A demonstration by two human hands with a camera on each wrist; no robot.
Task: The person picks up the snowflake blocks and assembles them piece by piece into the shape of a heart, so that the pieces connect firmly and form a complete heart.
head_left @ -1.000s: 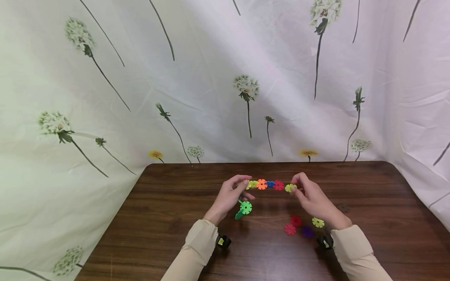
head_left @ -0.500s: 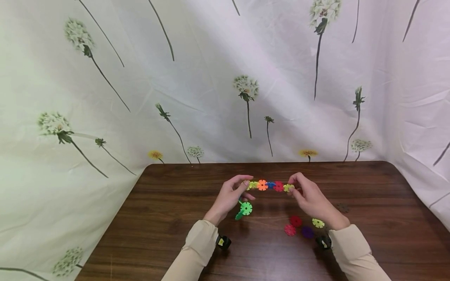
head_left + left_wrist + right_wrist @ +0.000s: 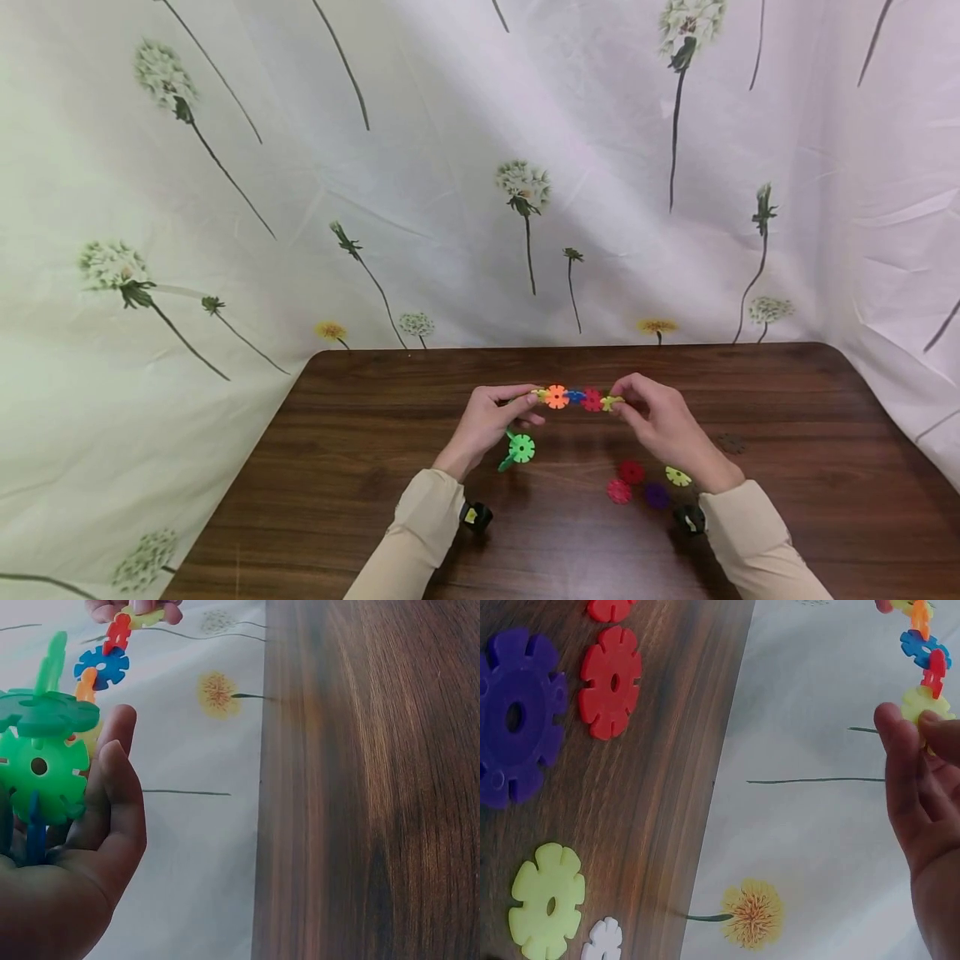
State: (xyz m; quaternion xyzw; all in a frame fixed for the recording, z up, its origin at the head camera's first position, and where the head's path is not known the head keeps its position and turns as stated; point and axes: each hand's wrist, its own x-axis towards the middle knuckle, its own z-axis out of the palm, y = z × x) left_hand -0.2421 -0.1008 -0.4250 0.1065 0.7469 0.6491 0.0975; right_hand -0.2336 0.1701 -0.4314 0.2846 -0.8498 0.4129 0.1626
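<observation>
Dark wood table (image 3: 360, 425) is meeting dandelion-print cloth (image 3: 435, 167). Your left hand (image 3: 483, 423) is pinching the chain (image 3: 575, 397) by a yellow disc, your right hand (image 3: 666, 423) by the yellow end disc (image 3: 611, 404); you're holding it raised, beyond the purple disc (image 3: 657, 497). Probably light, stiffish plastic, a bit slick; joints are likely the weak spot, so favour rims close to a slot and don't bend it. Between the yellows it's running orange, blue, red, each notched and turned across its neighbour. Green discs (image 3: 522, 448) are hanging left of the purple disc; can't tell how they're joined. Red discs (image 3: 631, 472) are lying just left of it, a loose yellow disc (image 3: 678, 476) right.
</observation>
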